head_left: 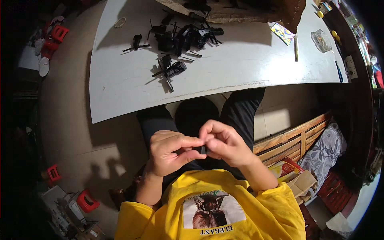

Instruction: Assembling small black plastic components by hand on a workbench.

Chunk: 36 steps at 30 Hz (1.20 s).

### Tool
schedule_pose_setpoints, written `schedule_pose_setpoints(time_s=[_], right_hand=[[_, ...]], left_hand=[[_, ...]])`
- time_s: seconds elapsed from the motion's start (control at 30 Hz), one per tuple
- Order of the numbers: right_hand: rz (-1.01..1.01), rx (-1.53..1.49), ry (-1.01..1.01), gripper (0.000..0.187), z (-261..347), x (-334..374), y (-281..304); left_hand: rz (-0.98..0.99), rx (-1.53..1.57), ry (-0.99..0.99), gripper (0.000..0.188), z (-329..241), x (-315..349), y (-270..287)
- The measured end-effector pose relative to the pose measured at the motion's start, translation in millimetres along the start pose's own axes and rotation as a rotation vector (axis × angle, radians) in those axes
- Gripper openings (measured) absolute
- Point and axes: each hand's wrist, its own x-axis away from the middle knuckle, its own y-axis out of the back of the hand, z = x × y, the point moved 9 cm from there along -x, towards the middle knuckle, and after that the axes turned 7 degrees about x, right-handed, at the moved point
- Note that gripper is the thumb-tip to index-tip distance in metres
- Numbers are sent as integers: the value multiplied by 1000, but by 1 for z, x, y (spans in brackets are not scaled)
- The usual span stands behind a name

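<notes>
My left hand [173,150] and my right hand [224,144] meet above my lap, in front of the table's near edge. Between the fingertips is a small black piece [203,150], mostly hidden by the fingers, so its kind does not show. The left thumb and forefinger pinch it from the left. My right thumb and forefinger are closed together at its upper right end. On the white table [132,84] lies a heap of black plastic parts [184,38] with thin rods. A few similar black parts [172,69] lie apart from the heap, closer to me.
Brown paper sacking [240,14] with more black parts covers the table's far side. To the right are a glass ashtray [321,41], a colourful card [282,33] and a thin stick [296,48]. A wooden bench [294,138] stands at right, red stools [87,201] at left.
</notes>
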Motion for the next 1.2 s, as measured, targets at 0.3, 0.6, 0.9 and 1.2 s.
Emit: schedule_pose_setpoints(time_s=[0.3,0.6,0.9,1.2], right_hand=[[402,771,85,26,3,18,-25],[-286,1558,674,26,72,-38,-8],[-665,1881,699,18,90,-108,0],[-95,148,176,18,36,-84,13]], left_hand=[[391,133,-15,22,5,9,-18],[87,-120,326,35,45,25,16],[-33,-111,294,31,45,12,28],[-391,799,254,52,66,-2,52]])
